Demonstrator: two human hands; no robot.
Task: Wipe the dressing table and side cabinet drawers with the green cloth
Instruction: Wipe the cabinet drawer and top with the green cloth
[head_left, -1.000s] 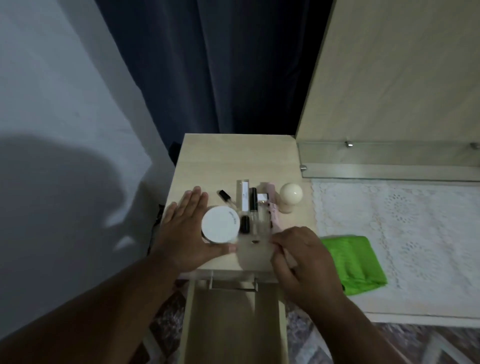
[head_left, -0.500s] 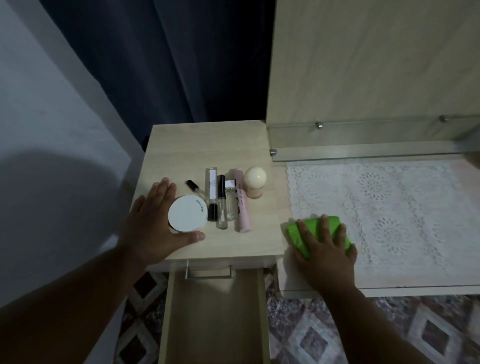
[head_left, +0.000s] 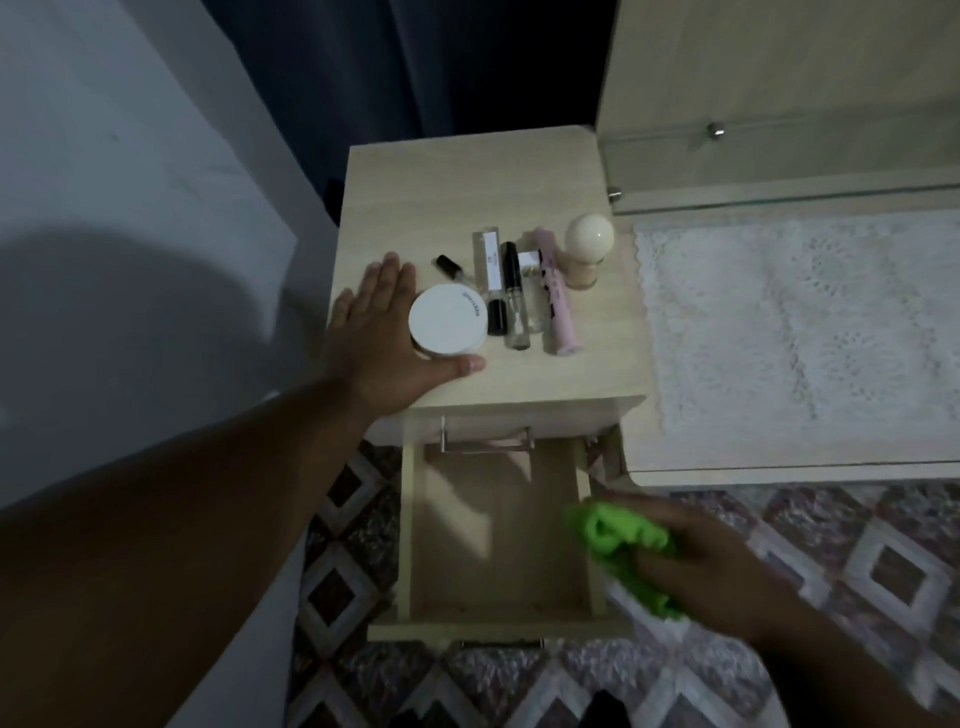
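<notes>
In the lower centre of the frame the pulled-out drawer (head_left: 493, 530) of the side cabinet (head_left: 467, 171) shows only a bare wooden floor. At the drawer's right wall, lower right, the right hand (head_left: 711, 566) has its grip clamped on the bunched green cloth (head_left: 618, 540), which sticks out left of the fingers; both are motion-blurred, so whether the cloth touches the wall cannot be told. At centre left the left hand (head_left: 376, 332) lies flat on the tabletop, fingers apart, cradling 1 white round jar (head_left: 448, 323) beside several small bottles (head_left: 514, 296).
</notes>
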